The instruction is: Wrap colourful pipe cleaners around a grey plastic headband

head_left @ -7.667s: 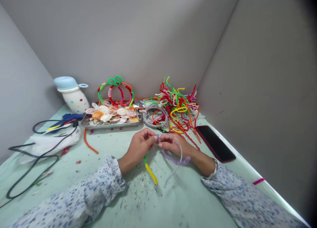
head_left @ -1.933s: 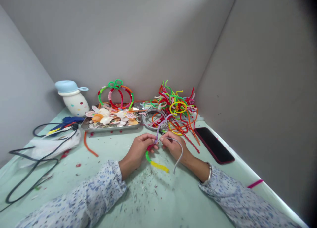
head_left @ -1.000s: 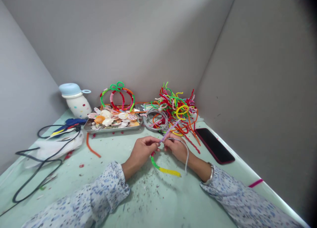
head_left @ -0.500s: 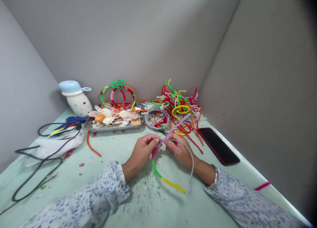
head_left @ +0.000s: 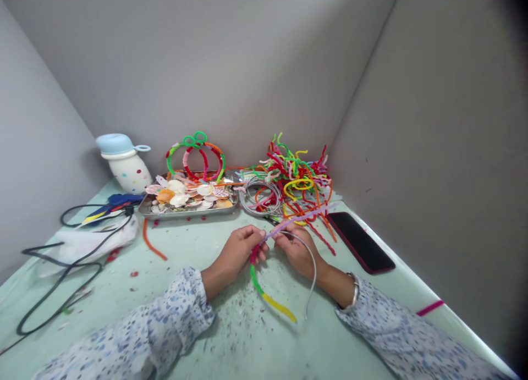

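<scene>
Between thumb and fingers, my left hand (head_left: 236, 257) pinches a wire wrapped in fuzzy pink, green and yellow sections (head_left: 258, 284); the yellow end hangs down toward me. A lilac pipe cleaner (head_left: 303, 216) meets the pink section at my left fingertips and runs out to the upper right, across my right hand (head_left: 300, 253). My right fingers are closed round the bare grey wire (head_left: 314, 270) and the lilac strand. Past the right hand, the grey wire bends over and its tip points down near the table.
A metal tray (head_left: 190, 214) of shells stands at the back, behind it decorated hoops (head_left: 205, 163). Right of it lie a wire coil (head_left: 249, 204) and a heap of pipe cleaners (head_left: 295, 168). A phone (head_left: 361, 242), a bottle (head_left: 128, 168) and a black cable (head_left: 68, 264) flank the work area.
The free end of the lilac pipe cleaner has swung down to the right and now lies flatter. The view has shifted slightly; both hands stay in nearly the same place.
</scene>
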`<state>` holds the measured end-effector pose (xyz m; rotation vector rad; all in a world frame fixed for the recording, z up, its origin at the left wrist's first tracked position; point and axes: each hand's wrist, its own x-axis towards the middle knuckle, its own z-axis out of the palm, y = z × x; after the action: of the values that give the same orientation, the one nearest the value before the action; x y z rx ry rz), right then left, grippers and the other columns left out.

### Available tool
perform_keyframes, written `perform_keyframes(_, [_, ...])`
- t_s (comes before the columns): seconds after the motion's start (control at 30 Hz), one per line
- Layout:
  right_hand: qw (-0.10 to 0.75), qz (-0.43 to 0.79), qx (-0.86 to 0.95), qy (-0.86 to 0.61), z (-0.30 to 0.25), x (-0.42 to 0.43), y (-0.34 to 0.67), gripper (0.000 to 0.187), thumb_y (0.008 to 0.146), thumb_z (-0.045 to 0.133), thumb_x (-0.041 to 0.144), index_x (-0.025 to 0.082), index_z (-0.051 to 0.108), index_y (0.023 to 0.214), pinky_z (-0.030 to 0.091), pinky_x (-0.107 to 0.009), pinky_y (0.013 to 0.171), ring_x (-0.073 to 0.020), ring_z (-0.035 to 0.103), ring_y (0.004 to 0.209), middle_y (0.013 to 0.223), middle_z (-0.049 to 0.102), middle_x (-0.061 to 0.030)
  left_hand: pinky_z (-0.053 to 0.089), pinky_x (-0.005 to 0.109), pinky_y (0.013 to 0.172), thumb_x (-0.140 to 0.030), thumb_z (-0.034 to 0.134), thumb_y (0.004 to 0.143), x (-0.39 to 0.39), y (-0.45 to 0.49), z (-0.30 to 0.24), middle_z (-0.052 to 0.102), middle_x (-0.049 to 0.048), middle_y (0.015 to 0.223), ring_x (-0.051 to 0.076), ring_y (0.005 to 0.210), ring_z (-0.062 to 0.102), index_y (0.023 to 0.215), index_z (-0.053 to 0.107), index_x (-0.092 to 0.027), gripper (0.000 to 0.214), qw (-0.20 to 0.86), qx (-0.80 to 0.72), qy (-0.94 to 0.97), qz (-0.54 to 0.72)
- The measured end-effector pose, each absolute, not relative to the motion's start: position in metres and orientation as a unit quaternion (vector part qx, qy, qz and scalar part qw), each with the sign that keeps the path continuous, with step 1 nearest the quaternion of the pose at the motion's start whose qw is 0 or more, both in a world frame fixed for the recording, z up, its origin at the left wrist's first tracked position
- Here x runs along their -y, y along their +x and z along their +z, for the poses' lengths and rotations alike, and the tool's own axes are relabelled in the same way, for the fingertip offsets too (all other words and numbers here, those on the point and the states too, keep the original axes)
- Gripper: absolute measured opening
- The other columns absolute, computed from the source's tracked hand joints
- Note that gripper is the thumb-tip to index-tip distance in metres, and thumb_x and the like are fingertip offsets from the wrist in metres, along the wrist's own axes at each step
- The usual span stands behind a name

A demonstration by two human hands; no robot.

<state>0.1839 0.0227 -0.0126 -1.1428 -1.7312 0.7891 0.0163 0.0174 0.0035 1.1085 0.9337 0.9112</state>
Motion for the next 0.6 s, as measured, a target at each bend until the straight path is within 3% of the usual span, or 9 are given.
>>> perform_keyframes(0.6, [0.446, 0.332, 0.691, -0.461, -0.0137, -0.0237, 0.1827, 0.013, 0.085, 0.052, 0.029, 0.019, 0.058, 0.078, 0.042, -0.026, 0.057, -0.0142, 0.054, 0.059, 0.062, 0.058, 0.001, 0.035, 0.019, 0.045, -0.042, 0.056, 0.08, -0.0197, 0.0189, -0.0017, 0.06, 0.0009, 0.062, 0.007, 0.045, 0.05, 0.072, 0.056, -0.014, 0.029, 0.607, -0.428, 0.541, 0.396])
